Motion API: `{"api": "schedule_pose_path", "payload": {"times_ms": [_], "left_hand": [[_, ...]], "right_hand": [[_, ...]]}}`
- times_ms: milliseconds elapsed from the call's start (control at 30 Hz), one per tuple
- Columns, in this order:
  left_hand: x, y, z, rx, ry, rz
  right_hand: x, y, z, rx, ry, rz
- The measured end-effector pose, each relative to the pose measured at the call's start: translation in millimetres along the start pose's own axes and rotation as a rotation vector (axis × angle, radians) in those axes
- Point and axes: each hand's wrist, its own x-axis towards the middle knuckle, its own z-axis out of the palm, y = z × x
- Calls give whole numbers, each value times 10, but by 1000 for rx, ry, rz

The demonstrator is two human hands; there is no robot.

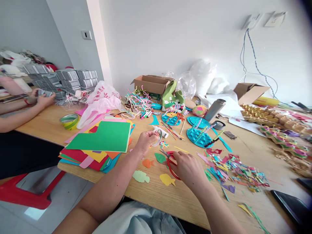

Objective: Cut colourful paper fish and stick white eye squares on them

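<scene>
A clear tape roll (157, 137) is pinched by the left hand (145, 141), red scissors (171, 161) gripped by the right hand (187, 168); four paper fish (166, 179) lie cut at six o'clock on the tabletop (170, 198), uncut sheets (102, 138) at nine o'clock.

Worktop (156, 191), pale wood grain, carrying craft stock. Lying just below the fingers (151, 136): paper fish cut-outs (141, 176) in orange, green and yellow. Sitting to their left: a stack of coloured card (102, 143), green sheet uppermost; beyond it, a roll of tape (69, 121). Spreading to their right: a heap of paper offcuts (234, 169). Resting beyond them: blue paper plates (198, 133) and a metal flask (214, 110).
</scene>
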Motion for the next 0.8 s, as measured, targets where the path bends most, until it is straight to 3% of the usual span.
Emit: {"api": "schedule_pose_path", "payload": {"times_ms": [200,300,533,667,800], "left_hand": [[17,14,-22,25,-27,29],[-26,34,4,124,-26,50],[-114,124,83,286,-77,116],[-163,219,115,416,-153,225],[-256,310,142,432,-222,243]], "right_hand": [[-416,381,73,-8,-153,336],[-626,547,186,-33,-223,427],[-837,556,340,-14,-238,444],[-877,472,320,-30,-217,411],[-881,445,228,-21,-216,420]]}}
